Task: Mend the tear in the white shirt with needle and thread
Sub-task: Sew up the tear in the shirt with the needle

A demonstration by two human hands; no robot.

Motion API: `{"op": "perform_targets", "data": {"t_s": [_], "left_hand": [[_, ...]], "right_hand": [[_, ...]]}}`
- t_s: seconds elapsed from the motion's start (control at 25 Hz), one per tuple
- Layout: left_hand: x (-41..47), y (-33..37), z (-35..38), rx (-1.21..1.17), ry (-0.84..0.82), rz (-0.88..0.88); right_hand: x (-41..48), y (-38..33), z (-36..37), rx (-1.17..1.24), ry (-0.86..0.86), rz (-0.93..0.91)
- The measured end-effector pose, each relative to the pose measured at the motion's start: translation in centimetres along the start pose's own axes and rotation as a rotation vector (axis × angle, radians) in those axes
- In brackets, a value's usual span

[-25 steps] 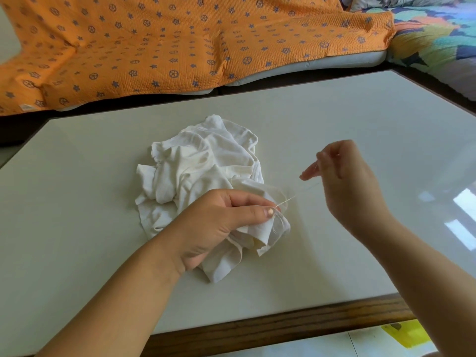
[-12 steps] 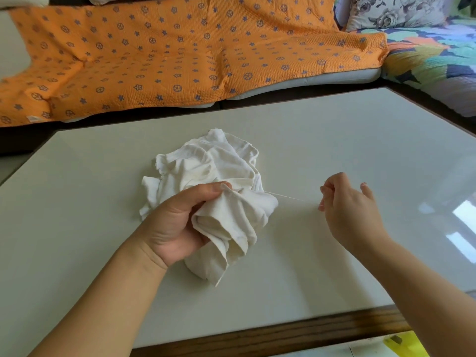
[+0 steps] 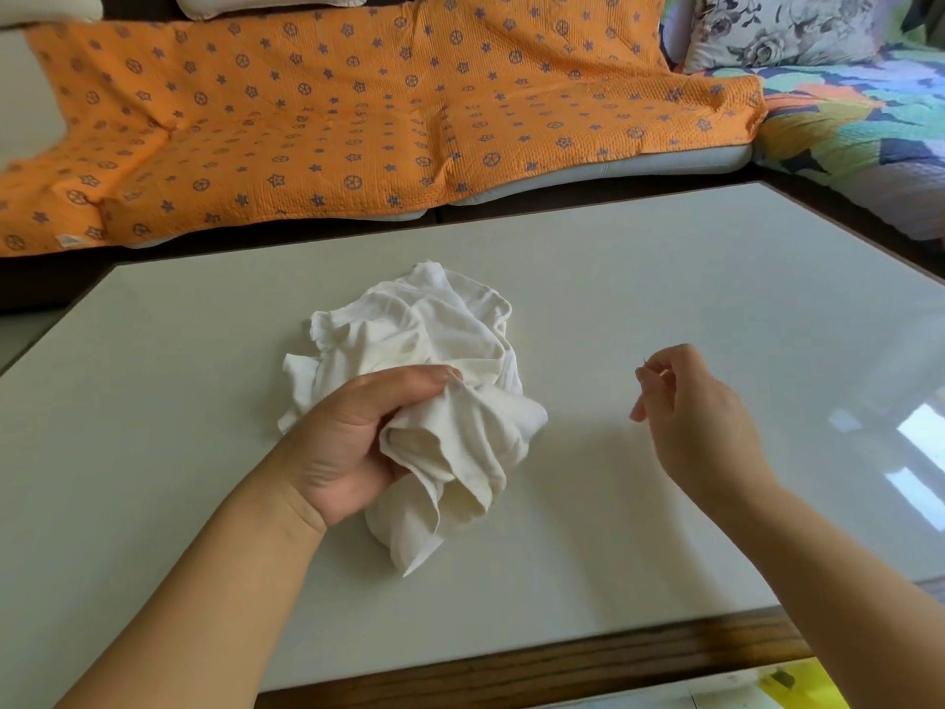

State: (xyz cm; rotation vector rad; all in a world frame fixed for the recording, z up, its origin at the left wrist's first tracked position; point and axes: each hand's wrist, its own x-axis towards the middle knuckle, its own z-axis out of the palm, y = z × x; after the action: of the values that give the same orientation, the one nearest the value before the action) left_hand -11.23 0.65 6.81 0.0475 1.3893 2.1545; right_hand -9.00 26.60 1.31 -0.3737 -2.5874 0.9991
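left hand (image 3: 358,442) grips bunched shirt (image 3: 434,345) | right hand (image 3: 700,417), right of shirt, pinches needle (image 3: 645,362) | pull thread snug, not puckering

Folds of the white shirt (image 3: 460,442) are covering the fingers of the left hand (image 3: 347,442) at frame centre. At centre right, the right hand (image 3: 700,422) is pinching a dark sliver (image 3: 645,361) too small to identify. Both forearms (image 3: 204,606) are running off the lower edge.
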Motion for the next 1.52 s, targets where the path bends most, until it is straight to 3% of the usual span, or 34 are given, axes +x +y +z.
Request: {"op": "perform_targets", "data": {"t_s": [0.12, 0.24, 0.44, 1.04, 1.32, 1.52], "left_hand": [[-0.1, -0.3, 1.1, 0.236, 0.019, -0.022], [-0.3, -0.7, 2.0, 0.422, 0.023, -0.001], [-0.3, -1.0, 2.5, 0.517, 0.053, 0.060], [-0.9, -0.5, 2.5, 0.701, 0.058, 0.119], [-1.0, -0.7, 2.6, 0.758, 0.022, 0.144], [-1.2, -0.7, 2.8, 0.756, -0.013, 0.122]], "right_hand": [[-2.4, -4.6, -0.8, 0.384, -0.058, -0.005], [-5.0, -7.1, -1.4, 0.507, -0.122, -0.132], [-6.2, -6.9, -1.4, 0.394, -0.141, -0.256], [-5.6, -5.5, -2.1, 0.364, -0.184, -0.271], [-5.1, -5.8, -3.6, 0.472, -0.306, -0.236], [-4.9, -5.7, -4.3, 0.359, -0.366, -0.246]]}}
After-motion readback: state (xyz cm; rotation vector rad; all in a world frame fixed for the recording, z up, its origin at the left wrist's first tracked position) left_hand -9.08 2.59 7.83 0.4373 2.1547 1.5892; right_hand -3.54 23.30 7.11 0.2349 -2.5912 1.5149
